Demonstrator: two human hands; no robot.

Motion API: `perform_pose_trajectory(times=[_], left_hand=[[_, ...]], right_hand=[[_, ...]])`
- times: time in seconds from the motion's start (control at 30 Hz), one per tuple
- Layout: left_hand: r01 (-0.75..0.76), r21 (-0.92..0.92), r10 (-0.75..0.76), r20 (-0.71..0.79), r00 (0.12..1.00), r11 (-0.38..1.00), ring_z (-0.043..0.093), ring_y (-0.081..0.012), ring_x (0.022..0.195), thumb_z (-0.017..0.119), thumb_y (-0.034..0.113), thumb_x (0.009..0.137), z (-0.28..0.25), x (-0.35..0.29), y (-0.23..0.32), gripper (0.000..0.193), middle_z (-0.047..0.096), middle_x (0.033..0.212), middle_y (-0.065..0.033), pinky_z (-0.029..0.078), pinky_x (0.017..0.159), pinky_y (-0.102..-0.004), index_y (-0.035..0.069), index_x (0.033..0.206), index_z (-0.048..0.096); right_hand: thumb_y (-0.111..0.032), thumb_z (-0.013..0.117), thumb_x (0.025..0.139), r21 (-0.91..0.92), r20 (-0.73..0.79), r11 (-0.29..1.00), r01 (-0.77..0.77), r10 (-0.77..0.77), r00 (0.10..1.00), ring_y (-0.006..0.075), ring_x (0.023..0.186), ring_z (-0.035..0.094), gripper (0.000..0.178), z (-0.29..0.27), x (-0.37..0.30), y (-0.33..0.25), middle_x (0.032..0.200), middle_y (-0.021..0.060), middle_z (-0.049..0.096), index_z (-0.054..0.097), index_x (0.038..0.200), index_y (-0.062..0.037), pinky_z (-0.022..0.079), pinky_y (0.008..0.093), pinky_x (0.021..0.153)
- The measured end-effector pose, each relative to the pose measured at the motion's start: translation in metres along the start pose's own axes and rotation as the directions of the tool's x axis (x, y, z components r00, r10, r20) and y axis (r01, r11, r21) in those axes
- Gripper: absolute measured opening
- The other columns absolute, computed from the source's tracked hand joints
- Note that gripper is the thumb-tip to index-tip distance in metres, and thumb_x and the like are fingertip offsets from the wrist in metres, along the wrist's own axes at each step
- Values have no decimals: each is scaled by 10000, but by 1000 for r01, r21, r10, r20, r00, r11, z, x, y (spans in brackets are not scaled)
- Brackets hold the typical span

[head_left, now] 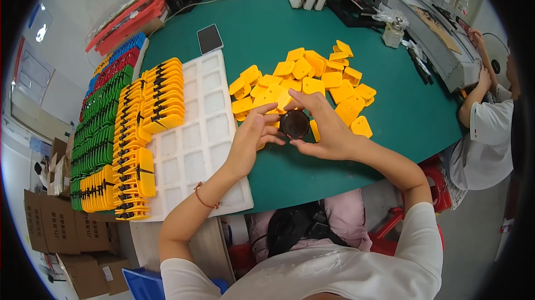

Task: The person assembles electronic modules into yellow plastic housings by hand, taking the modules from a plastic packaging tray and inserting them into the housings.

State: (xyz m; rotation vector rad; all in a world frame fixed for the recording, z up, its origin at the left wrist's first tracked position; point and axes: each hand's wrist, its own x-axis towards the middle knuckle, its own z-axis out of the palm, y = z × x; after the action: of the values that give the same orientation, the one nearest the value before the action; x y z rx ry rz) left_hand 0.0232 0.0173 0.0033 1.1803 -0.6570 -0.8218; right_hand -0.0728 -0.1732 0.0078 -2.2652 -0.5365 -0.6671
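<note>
Over the green tabletop, a dark round part [295,124] with a black rim is held between my two hands. My left hand [253,135] grips its left side with bent fingers. My right hand [330,132] curls round the other side, the index finger above and the thumb below. Just beyond and partly under my hands lies a loose heap of yellow plastic pieces [313,85], flat tabs with small holes. To the left is a white compartment tray [195,152], its left side filled with rows of yellow pieces fitted with black parts [163,96].
Rows of green pieces [100,133] stand farther left, with red and blue ones behind. A phone [209,38] lies beyond the tray. At the back right are a glass bottle [393,33] and a machine [432,35]. A co-worker [490,116] sits at the right.
</note>
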Motion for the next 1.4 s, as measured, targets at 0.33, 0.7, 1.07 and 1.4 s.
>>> perform_pose_trajectory(times=[0.33,0.7,1.07,1.4], left_hand=[[234,-192,-226,65,972,953,535,-236,1119,396,182,979,6,0,-6,447,445,1301,-167,445,964,-375,-36,1361,316],[265,-257,-262,47,964,929,550,-255,1109,395,138,971,5,-2,0,400,467,1284,-176,470,945,-370,-59,1319,370],[272,-280,-283,4,959,921,588,-249,1058,428,110,957,5,-5,2,367,509,1215,-165,491,928,-346,-45,1288,396],[46,-35,-48,-45,998,998,553,-173,1080,574,-8,870,9,-10,-7,378,526,1214,-153,447,936,-280,-28,1219,431]], right_hand=[[-33,742,661,124,19,992,-14,12,1000,345,1043,479,855,15,-13,8,1183,165,470,281,1380,-44,428,408,875],[-51,740,708,164,-6,986,-8,9,1000,280,1021,526,770,17,-17,12,1173,149,510,318,1352,-46,448,370,855],[-28,744,702,162,-38,987,-10,17,999,281,1048,555,746,19,-20,10,1171,167,536,332,1324,-51,453,372,892],[-132,757,720,117,-187,992,39,-17,982,299,1019,527,686,21,-18,7,1184,144,494,381,1286,-34,460,360,849]])
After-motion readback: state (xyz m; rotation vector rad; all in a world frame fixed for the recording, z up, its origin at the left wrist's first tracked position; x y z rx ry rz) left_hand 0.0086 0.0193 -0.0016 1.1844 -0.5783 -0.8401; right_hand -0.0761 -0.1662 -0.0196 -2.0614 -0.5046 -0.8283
